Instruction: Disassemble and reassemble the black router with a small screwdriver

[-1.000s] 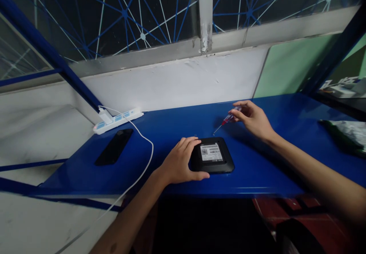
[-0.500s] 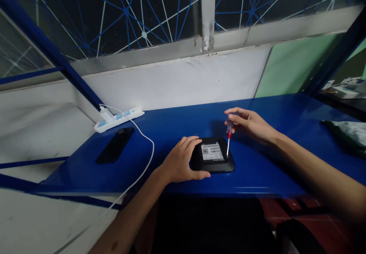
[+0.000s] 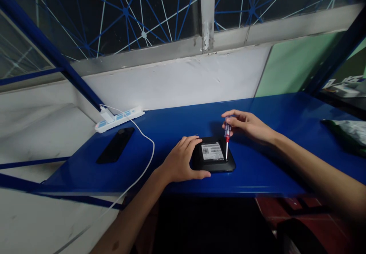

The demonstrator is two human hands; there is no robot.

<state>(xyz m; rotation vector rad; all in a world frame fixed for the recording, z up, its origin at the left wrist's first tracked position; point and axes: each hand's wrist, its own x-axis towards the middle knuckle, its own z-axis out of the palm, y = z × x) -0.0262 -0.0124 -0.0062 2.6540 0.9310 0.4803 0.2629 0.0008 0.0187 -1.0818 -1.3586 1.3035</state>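
Observation:
A flat black electronic device (image 3: pixel 213 167) with a white label (image 3: pixel 212 151) and a square printed code lies on the blue table. My left hand (image 3: pixel 183 160) grips its left side, thumb along the front edge and fingers over the back. Pinched in my right hand (image 3: pixel 244 123) is a screwdriver (image 3: pixel 227 132) with a clear handle and a red collar. It stands nearly upright, its tip at the right part of the device, beside the label. Whether the tip sits in a screw is too small to tell.
On the left of the blue table (image 3: pixel 177 122) lie a black phone (image 3: pixel 115 145) and a white power strip (image 3: pixel 120 119) with a plugged-in charger. Its white cable (image 3: pixel 151 158) runs down past my left forearm. A green and silver package (image 3: pixel 347 134) lies at the right.
My right hand has moved slightly left and down with the screwdriver, which now stands more upright with its tip nearer the device's front right corner. My left hand stays in place.

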